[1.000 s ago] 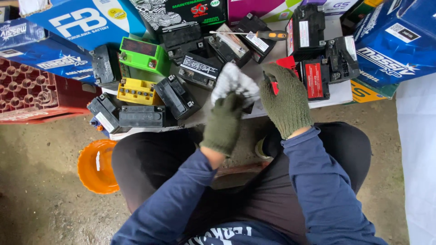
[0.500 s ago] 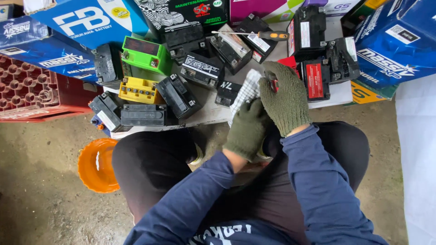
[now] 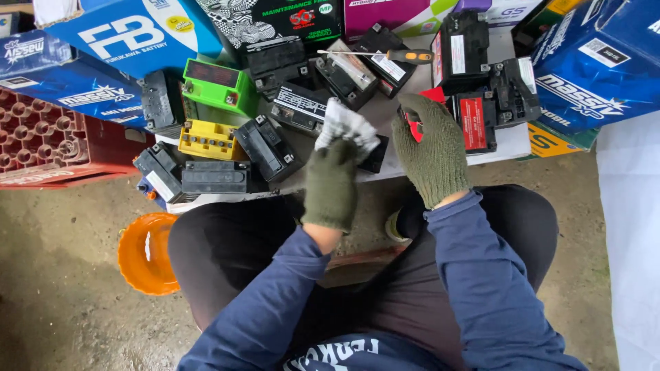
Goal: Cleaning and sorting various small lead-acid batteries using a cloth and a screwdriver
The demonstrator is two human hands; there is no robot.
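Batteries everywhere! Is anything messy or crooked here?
Yes. The small batteries lie jumbled on the board, tilted every which way, some on their sides. A screwdriver rests across two of them. The left hand presses a white cloth on one; the right hand steadies it.

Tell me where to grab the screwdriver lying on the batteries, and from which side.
Grip the screwdriver by its orange-and-black handle at the right end, coming from above. It lies flat across the black batteries, its thin shaft pointing left, so the thick handle is probably the surest hold.
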